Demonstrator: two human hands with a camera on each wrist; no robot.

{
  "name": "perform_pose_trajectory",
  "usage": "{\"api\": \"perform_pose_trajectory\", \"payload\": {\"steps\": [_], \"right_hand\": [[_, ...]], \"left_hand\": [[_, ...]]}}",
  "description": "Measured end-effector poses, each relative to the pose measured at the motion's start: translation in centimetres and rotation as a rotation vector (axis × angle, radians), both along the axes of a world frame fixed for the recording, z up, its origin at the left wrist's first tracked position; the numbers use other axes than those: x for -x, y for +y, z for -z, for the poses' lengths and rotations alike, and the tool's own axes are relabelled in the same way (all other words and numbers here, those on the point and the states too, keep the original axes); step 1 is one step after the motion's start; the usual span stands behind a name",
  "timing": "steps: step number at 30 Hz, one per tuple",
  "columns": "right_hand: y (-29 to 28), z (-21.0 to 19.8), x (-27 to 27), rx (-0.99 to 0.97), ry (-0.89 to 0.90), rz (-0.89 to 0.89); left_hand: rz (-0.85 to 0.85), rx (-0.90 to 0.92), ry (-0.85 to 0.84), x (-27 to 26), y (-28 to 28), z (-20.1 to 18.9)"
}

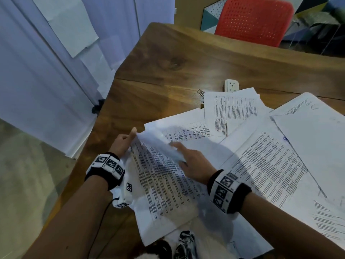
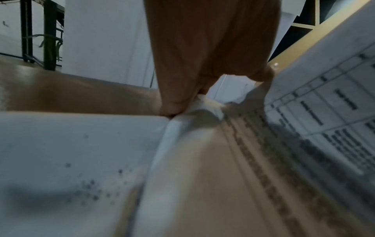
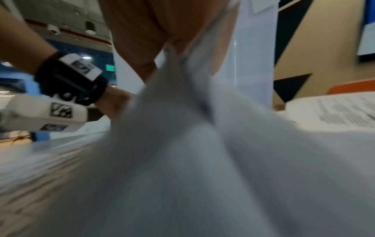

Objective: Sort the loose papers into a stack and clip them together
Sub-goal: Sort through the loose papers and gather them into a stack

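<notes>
While gripping 1 lifted sheet (image 1: 160, 146) — both hands, left hand (image 1: 122, 144), right hand (image 1: 192, 163).

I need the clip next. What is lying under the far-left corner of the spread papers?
A binder clip pokes out from under the papers, its wire handles showing on the wooden table. Its body is covered.

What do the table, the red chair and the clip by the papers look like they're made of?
Table: wood or wood veneer, visible grain, soft sheen. Red chair: probably moulded plastic, its back perforated with small holes. Clip: thin wire loops, likely metal; mostly hidden behind the papers.
</notes>
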State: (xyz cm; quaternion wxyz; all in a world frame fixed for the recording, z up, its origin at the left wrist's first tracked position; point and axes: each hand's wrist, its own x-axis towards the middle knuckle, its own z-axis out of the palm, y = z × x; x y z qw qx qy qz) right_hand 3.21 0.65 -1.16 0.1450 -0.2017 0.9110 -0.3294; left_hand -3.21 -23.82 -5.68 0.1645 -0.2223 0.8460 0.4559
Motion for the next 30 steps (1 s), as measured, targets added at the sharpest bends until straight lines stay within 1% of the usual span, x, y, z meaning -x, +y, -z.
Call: {"api": "perform_pose_trajectory", "payload": {"steps": [2,4,6,8,9,11,13,14,16,17,19,21,22,25,26,27,29,30], "right_hand": [[1.0,0.4,1.3,0.066,-0.081,0.192],[2.3,1.1,2.9,0.108,-0.085,0.391],[3.5,1.3,4.0,0.176,-0.105,0.560],[4.6,1.0,4.8,0.243,-0.161,0.676],[5.2,1.0,5.1,0.261,-0.174,0.720],[6.4,1.6,6.0,0.321,-0.180,0.825],[7.1,2.1,6.5,0.468,-0.221,0.952],[7.2,2.2,6.5,0.556,-0.255,0.982],[6.8,1.8,6.4,0.671,-0.293,0.958],[6.4,1.3,6.2,0.723,-0.307,0.910],[5.6,0.0,6.1,0.853,-0.321,0.769],[5.1,-1.9,6.4,0.912,-0.270,0.637],[4.9,-3.0,6.7,0.921,-0.218,0.602],[4.7,-7.1,7.6,0.939,-0.037,0.558],[4.8,-8.1,7.8,0.937,0.017,0.548],[4.9,-9.1,7.9,0.944,0.062,0.533],[5.3,-9.9,8.1,0.980,0.129,0.498],[5.5,-9.7,8.1,0.996,0.135,0.488]], "left_hand": [[-0.030,-0.030,0.018,-0.5,0.4,-0.7],[-0.045,-0.040,0.021,-0.6,0.7,-0.9],[-0.050,0.006,-0.012,-0.5,0.9,-0.7],[-0.064,0.086,-0.054,-0.4,1.0,-0.6],[-0.079,0.084,-0.065,-0.3,0.9,-0.6],[-0.141,-0.006,-0.063,-0.2,1.0,-0.5],[-0.181,-0.152,-0.059,-0.4,1.4,-0.7],[-0.165,-0.235,-0.058,-0.4,1.7,-0.8],[-0.117,-0.451,-0.031,-0.6,2.9,-1.7],[-0.101,-0.539,-0.018,-0.6,3.5,-2.2],[-0.084,-0.633,0.021,-0.1,4.3,-3.4],[-0.047,-0.674,0.123,0.4,5.0,-5.4],[-0.046,-0.685,0.202,0.9,5.2,-6.5],[-0.111,-0.621,0.477,2.4,5.1,-9.8],[-0.124,-0.620,0.555,2.9,4.9,-10.7],[-0.146,-0.658,0.617,3.2,4.8,-11.6],[-0.188,-0.726,0.676,3.7,4.5,-12.4],[-0.197,-0.725,0.664,3.6,4.6,-12.8]]}}
